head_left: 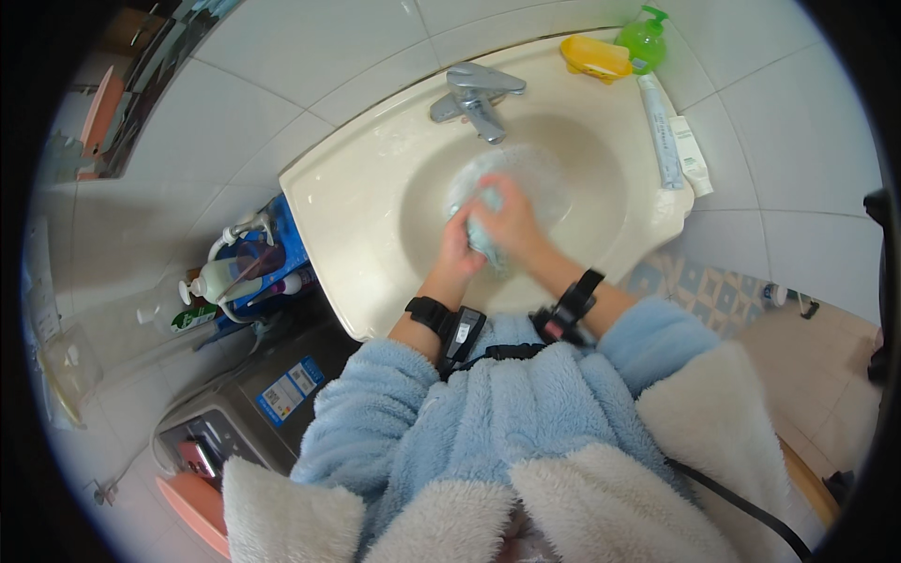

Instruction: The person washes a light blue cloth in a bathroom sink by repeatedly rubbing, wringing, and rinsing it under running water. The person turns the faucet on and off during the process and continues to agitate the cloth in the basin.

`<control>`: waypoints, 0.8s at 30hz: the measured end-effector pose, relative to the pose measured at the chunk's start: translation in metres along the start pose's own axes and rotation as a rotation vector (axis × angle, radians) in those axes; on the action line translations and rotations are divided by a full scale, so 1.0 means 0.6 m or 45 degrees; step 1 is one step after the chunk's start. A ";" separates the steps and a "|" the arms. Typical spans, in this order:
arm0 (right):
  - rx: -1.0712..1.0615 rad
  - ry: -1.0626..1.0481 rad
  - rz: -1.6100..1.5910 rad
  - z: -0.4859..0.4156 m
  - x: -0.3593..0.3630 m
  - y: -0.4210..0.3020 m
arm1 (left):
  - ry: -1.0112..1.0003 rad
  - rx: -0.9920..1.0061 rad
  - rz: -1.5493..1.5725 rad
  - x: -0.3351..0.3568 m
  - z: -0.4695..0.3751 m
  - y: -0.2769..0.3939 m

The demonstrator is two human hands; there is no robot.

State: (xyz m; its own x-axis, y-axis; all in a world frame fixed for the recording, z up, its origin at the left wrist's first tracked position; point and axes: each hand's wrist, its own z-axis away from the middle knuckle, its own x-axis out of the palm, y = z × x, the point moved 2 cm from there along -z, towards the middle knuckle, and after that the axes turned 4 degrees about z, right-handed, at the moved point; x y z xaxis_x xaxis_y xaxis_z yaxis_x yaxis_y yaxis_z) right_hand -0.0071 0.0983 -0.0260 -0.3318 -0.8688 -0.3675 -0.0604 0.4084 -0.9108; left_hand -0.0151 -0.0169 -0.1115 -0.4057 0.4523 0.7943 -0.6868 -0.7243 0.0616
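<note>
Over the basin of a cream washbasin (352, 232), both hands are closed around a wet, pale blue-green cloth (484, 238). My left hand (461, 243) grips it from the left side. Slightly blurred, my right hand (510, 214) lies across its top and right side, and the fingers of both hands meet at the upper end. Foamy, whitish water (517, 165) lies in the bowl beneath. Above the hands stands a chrome mixer tap (482, 98), its spout pointing down toward the bowl. Most of the cloth is hidden by the fingers.
At the basin's back right are a yellow soap dish (597, 58), a green pump bottle (643, 43) and two tubes, one a pale blue tube (660, 134). A blue rack (285, 232) with bottles hangs at left, above a dark washing machine (246, 394).
</note>
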 end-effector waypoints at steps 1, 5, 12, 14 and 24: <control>-0.040 -0.087 0.085 0.013 0.005 -0.007 | 0.092 -0.035 0.099 -0.007 -0.006 -0.003; -0.163 -0.374 0.427 0.015 0.013 -0.016 | -0.620 -0.483 0.107 0.032 -0.017 -0.011; -0.288 -0.047 0.366 -0.004 0.016 -0.014 | -0.002 -0.138 -0.001 0.073 0.015 -0.006; -0.136 -0.462 0.604 0.001 0.026 0.004 | 0.052 -0.122 -0.128 0.071 0.017 0.003; 0.691 -1.263 -0.005 -0.039 -0.074 0.079 | 0.110 0.397 -0.161 0.092 0.039 0.100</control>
State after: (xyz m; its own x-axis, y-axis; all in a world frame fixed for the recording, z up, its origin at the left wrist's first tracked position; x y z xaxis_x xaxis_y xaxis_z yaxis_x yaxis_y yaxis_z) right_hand -0.0175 0.1629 -0.0486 0.5757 -0.8071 -0.1312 0.4369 0.4393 -0.7849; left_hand -0.0645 -0.0475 -0.0501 -0.3874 0.5814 0.7155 -0.5232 -0.7777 0.3486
